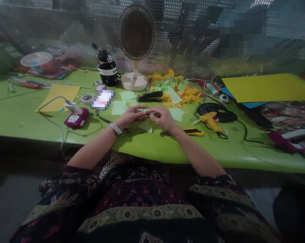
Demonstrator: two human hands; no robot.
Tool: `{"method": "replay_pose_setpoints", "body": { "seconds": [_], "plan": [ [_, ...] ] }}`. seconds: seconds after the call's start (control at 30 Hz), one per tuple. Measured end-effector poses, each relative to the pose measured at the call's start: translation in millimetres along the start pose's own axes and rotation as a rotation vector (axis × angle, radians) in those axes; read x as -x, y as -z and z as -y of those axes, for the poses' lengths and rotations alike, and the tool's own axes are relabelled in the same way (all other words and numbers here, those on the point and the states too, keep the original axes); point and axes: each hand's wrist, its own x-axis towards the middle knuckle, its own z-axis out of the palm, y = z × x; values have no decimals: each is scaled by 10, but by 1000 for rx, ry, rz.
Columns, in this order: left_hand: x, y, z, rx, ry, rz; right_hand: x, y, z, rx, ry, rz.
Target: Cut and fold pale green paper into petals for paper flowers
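My left hand [132, 115] and my right hand [162, 118] meet over the middle of the table, fingertips together. Between them is a small piece of light green paper [145, 109], mostly covered by the fingers. Both hands are closed on it. Green paper squares [119, 108] lie just left of and behind my left hand, and another green sheet [176, 114] is beside my right hand. A black stapler [150, 97] rests behind the hands. Below my right forearm lies a yellow and black cutter [195, 132].
A fan [134, 82], a dark bottle [108, 72] and a heap of orange and green paper pieces [187, 96] stand behind. At left are a phone [103, 99] and a purple power socket [78, 118]. A yellow glue gun [211, 122] with its cable lies at right, near yellow sheets [268, 88].
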Motion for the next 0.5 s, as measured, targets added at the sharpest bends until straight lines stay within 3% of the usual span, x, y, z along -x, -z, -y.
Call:
{"method": "replay_pose_setpoints", "body": {
  "seconds": [0.23, 0.5],
  "plan": [
    [14, 9, -3, -91, 26, 52, -5, 12, -54, -64, -53, -12],
    [-11, 49, 51, -175, -16, 146, 13, -20, -15, 24, 35, -55]
  ]
}}
